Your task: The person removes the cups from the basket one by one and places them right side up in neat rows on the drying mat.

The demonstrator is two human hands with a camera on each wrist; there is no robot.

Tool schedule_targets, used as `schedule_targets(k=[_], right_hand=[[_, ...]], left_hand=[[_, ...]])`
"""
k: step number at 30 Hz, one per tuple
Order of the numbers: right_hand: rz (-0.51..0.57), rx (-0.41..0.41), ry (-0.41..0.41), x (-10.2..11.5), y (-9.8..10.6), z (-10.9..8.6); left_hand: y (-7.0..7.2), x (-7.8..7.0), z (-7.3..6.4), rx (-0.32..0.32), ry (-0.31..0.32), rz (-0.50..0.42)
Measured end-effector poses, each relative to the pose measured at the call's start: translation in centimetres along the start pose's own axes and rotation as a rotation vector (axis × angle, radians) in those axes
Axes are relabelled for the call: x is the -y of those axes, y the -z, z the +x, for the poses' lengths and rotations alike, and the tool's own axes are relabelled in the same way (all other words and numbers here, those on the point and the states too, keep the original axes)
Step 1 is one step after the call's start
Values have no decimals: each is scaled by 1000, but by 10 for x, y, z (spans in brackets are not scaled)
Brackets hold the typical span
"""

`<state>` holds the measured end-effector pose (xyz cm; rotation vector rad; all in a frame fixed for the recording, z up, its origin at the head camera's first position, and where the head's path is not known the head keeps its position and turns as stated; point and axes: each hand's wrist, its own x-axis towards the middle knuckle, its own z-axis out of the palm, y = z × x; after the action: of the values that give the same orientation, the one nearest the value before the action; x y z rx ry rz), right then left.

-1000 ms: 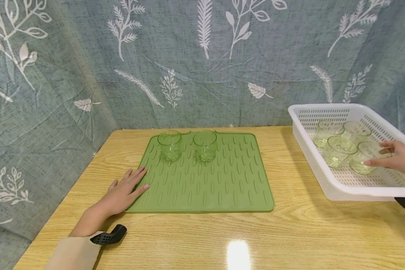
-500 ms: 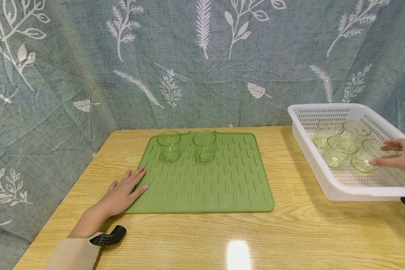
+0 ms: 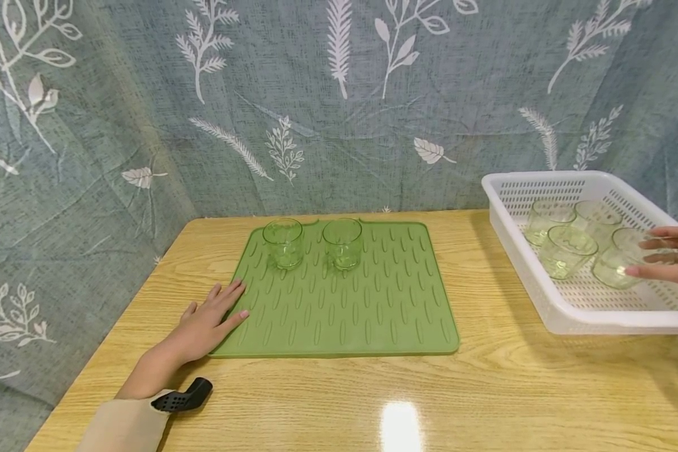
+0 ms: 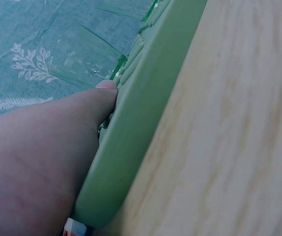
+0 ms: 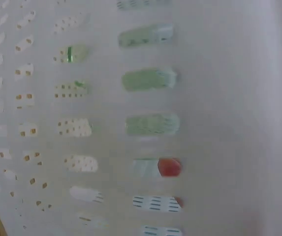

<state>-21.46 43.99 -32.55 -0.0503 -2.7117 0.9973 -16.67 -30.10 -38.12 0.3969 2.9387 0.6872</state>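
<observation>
In the head view, my left hand (image 3: 206,326) lies with spread fingers on the left edge of the green ribbed mat (image 3: 373,301). The left wrist view shows the thumb (image 4: 109,93) over the mat's rim. Two clear green-tinted glasses, a left one (image 3: 283,245) and a right one (image 3: 343,245), stand near the mat's back edge. At the far right, my right hand (image 3: 672,257) grips a drinking glass (image 3: 613,267) inside the white basket (image 3: 576,319), thumb on the near side, fingers on the far side. The basket's wall hides most of that hand in the right wrist view.
Several other glasses, one of them a front glass (image 3: 567,254), stand close together beside the gripped one. The basket has raised slotted walls. A patterned curtain (image 3: 316,157) hangs behind the wooden table (image 3: 294,402). A black wrist mount (image 3: 183,397) sits on my left sleeve.
My right hand and the glass at its fingers have shifted slightly right and back within the basket, away from the front glass. My left hand and the glasses on the mat stay put.
</observation>
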Motion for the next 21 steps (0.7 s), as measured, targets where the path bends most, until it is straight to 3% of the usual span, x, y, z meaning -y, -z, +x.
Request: schedule_targets(k=[4,7,16,21], right_hand=[[164,-19,54,15,4,-7],[206,-56,70,14,3,-6],[346,-155,102,-59,-6,21],[378,-174,144,-76,-9,28]], left_hand=[[0,1,0,-1,2,-4],[0,1,0,-3,6,-5],[-2,1,-1,-1,0,-7],[-2,3,0,0,-1,1]])
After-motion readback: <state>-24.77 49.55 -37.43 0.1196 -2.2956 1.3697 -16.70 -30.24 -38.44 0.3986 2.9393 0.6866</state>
